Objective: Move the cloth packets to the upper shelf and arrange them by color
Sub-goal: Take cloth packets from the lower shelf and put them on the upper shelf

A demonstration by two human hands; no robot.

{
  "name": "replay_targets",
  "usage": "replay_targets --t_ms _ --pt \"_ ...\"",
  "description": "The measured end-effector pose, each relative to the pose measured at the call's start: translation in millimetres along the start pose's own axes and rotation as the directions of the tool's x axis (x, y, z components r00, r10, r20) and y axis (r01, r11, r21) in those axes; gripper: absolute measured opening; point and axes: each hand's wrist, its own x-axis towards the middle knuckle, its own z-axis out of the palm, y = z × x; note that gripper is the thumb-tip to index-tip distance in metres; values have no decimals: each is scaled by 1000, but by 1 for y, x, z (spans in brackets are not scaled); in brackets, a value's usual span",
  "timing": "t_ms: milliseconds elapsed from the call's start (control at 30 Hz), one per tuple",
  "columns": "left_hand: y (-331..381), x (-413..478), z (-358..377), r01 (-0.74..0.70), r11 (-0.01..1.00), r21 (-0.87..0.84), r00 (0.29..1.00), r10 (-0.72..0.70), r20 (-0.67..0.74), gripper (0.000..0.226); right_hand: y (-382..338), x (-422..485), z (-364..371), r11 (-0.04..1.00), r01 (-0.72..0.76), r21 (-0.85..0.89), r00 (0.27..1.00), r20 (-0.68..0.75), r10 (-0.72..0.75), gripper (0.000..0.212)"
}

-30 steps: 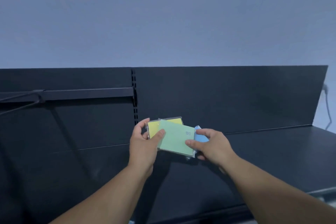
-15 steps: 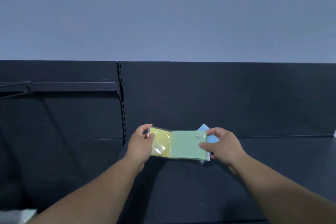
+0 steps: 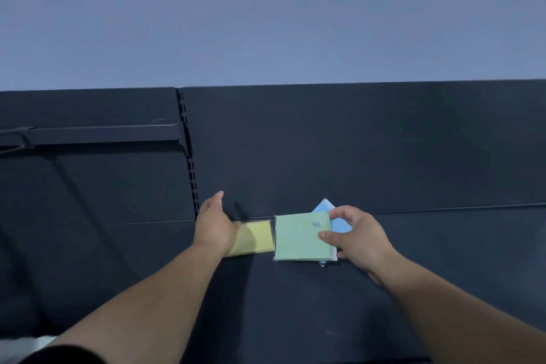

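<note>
A yellow cloth packet (image 3: 256, 238) lies flat on the dark upper shelf (image 3: 295, 304), near the back panel. My left hand (image 3: 214, 224) covers its left edge, fingers hidden beneath the back of the hand, thumb raised. Right of it a green packet (image 3: 298, 241) lies on the shelf, with a blue packet (image 3: 336, 220) sticking out from under its far right corner. My right hand (image 3: 359, 235) grips the green packet's right edge, thumb on top, fingers curled round the stack.
The dark back panel (image 3: 354, 151) rises behind the shelf. A slotted upright (image 3: 189, 162) and a horizontal bracket arm (image 3: 97, 133) stand at the left, over a lower bay. The shelf runs on to the right.
The packets came down from mid-air onto the shelf. The yellow one slid out leftward from under the green and now lies apart from it; the green and blue stay together in my right hand.
</note>
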Motion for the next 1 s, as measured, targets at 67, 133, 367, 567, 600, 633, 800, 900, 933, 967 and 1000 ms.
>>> replay_targets --t_ms 67,133,367,567,600,633,800,900,933,967,1000 --pt "2 -5 3 -54 998 21 998 54 -11 64 0 0 -1 1000 14 10 1000 11 -14 22" --pt "8 -12 9 -113 994 -4 993 113 42 53 -1 1 -3 999 30 19 999 20 -30 21" --pt "35 -36 38 -28 958 -284 910 142 390 47 0 0 -24 996 44 80 999 24 -46 23" --pt "60 -45 63 39 928 -369 925 106 364 43 9 0 -61 981 -28 -194 978 -207 -14 29" --pt "64 -46 68 57 921 -386 928 93 360 41 12 -1 -69 968 -32 -248 971 -237 -29 28" --pt "67 -46 73 75 916 -395 933 75 351 41 16 -2 -77 959 -37 -282 965 -259 -39 26" --pt "77 -44 99 124 932 -342 958 -22 287 44 33 -10 -108 951 -84 -297 956 -295 -7 26" --pt "82 -42 109 161 927 -338 961 -69 268 50 37 -17 -118 965 -92 -246 952 -306 12 26" --pt "82 -41 110 168 925 -339 958 -73 277 54 38 -20 -120 970 -90 -225 951 -308 17 26" --pt "82 -41 112 170 929 -329 954 -71 293 58 39 -22 -120 974 -90 -207 951 -310 22 26" --pt "82 -41 112 156 942 -297 950 -60 306 59 39 -24 -121 976 -93 -194 951 -308 29 27"
